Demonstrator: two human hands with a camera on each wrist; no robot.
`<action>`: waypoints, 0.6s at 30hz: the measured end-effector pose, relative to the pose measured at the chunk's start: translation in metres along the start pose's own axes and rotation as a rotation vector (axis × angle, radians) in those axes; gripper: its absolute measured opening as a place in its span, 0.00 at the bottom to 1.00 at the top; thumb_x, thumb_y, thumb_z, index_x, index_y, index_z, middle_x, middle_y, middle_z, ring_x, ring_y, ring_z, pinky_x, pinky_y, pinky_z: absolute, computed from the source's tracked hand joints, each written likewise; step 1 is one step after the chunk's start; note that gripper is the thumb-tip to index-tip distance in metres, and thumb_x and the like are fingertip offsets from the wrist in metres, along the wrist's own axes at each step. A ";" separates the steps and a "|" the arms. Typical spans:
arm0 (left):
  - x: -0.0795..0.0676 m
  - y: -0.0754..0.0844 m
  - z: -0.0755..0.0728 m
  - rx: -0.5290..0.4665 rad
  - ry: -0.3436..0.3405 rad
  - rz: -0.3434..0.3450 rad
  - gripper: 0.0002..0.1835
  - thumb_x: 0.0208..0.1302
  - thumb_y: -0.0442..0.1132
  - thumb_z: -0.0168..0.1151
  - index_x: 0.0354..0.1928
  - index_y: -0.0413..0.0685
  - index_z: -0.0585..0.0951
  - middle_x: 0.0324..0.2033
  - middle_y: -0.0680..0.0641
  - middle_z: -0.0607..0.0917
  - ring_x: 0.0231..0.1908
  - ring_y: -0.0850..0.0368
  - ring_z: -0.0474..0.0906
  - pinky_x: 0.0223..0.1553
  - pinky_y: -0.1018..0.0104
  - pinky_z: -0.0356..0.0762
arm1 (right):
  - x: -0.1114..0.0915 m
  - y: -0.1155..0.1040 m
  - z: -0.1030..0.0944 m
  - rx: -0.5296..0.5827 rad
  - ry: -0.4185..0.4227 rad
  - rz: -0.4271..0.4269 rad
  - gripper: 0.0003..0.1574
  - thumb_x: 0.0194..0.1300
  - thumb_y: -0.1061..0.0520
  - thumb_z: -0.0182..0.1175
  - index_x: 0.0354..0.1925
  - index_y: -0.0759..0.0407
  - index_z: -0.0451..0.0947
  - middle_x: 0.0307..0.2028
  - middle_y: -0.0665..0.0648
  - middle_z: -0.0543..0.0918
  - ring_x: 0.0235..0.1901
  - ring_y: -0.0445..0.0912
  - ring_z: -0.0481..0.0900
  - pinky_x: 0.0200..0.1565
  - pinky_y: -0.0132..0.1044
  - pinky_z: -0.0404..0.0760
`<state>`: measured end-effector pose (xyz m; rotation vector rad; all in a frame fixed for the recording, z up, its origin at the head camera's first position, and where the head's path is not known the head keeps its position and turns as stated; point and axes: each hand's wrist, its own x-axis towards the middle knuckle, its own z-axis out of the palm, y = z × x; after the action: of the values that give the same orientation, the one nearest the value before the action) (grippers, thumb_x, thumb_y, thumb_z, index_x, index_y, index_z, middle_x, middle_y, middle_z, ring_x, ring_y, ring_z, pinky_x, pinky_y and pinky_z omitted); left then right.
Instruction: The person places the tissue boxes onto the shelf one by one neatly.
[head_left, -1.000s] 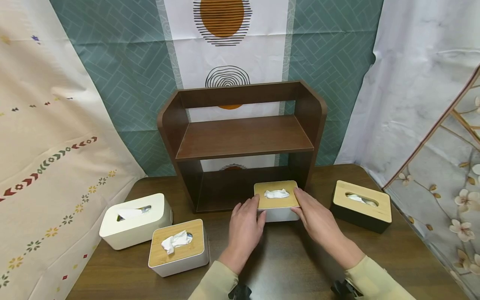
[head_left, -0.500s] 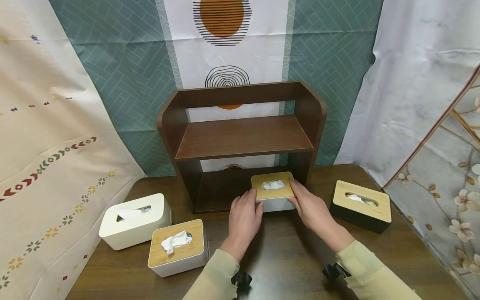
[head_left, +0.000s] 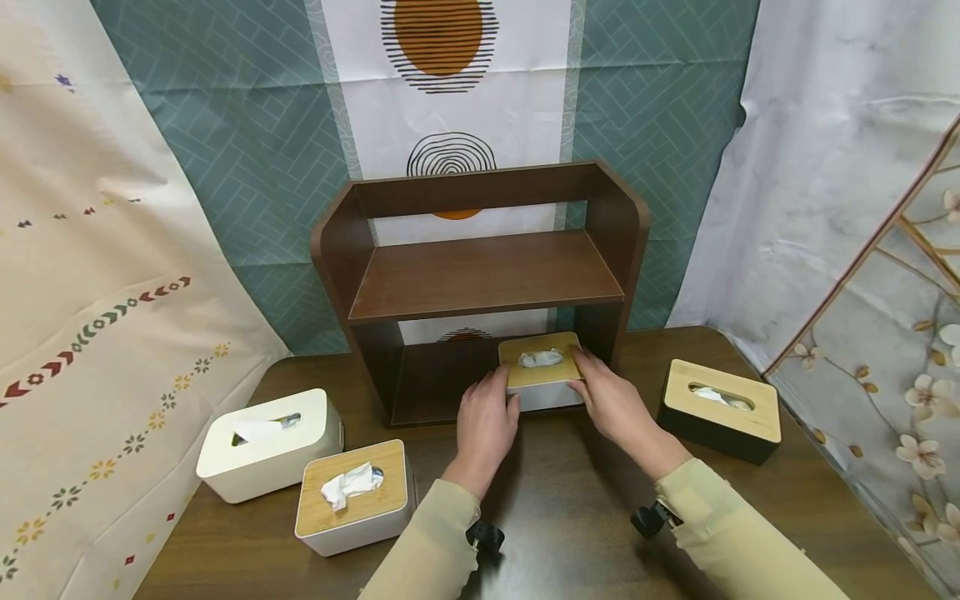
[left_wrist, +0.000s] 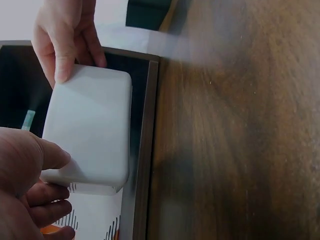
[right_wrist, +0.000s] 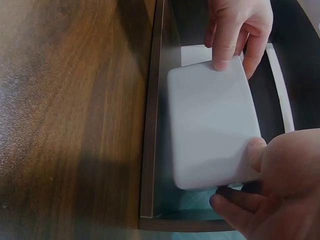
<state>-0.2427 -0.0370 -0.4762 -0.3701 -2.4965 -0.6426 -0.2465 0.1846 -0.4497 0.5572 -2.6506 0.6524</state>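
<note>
One box (head_left: 540,379), gripped between left hand (head_left: 486,421) and right hand (head_left: 611,398) and not yet let go, is at the lower shelf's (head_left: 442,387) near right, while cream box (head_left: 262,446) and white box (head_left: 356,508) at left, black box (head_left: 716,417) at right, stand outside.

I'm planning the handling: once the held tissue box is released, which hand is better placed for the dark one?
Probably the right hand: the dark, wood-topped tissue box stands to its right, while the left hand is farther away. Both hold the white, wood-topped tissue box.
</note>
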 end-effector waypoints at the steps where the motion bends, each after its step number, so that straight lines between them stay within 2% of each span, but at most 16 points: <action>1: 0.000 -0.001 0.001 0.000 -0.002 -0.001 0.29 0.68 0.35 0.80 0.69 0.40 0.82 0.56 0.39 0.91 0.57 0.42 0.89 0.62 0.43 0.84 | 0.001 0.000 0.001 0.001 -0.007 0.004 0.36 0.80 0.59 0.66 0.78 0.73 0.69 0.72 0.77 0.76 0.69 0.69 0.79 0.59 0.68 0.83; 12: 0.005 -0.005 0.009 0.032 -0.012 0.005 0.31 0.66 0.35 0.82 0.68 0.41 0.82 0.56 0.40 0.91 0.56 0.43 0.89 0.61 0.46 0.84 | 0.006 0.007 0.008 0.032 -0.028 -0.001 0.35 0.81 0.61 0.64 0.77 0.76 0.68 0.71 0.80 0.75 0.69 0.71 0.77 0.64 0.67 0.79; 18: 0.005 -0.003 0.008 0.044 -0.023 0.020 0.31 0.65 0.35 0.82 0.68 0.41 0.82 0.56 0.41 0.91 0.57 0.45 0.89 0.62 0.43 0.83 | 0.005 0.011 0.008 0.034 -0.062 0.009 0.34 0.83 0.61 0.62 0.78 0.76 0.67 0.71 0.81 0.74 0.69 0.73 0.76 0.66 0.67 0.78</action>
<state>-0.2519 -0.0350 -0.4809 -0.3870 -2.5213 -0.5774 -0.2578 0.1883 -0.4588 0.5839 -2.7061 0.6944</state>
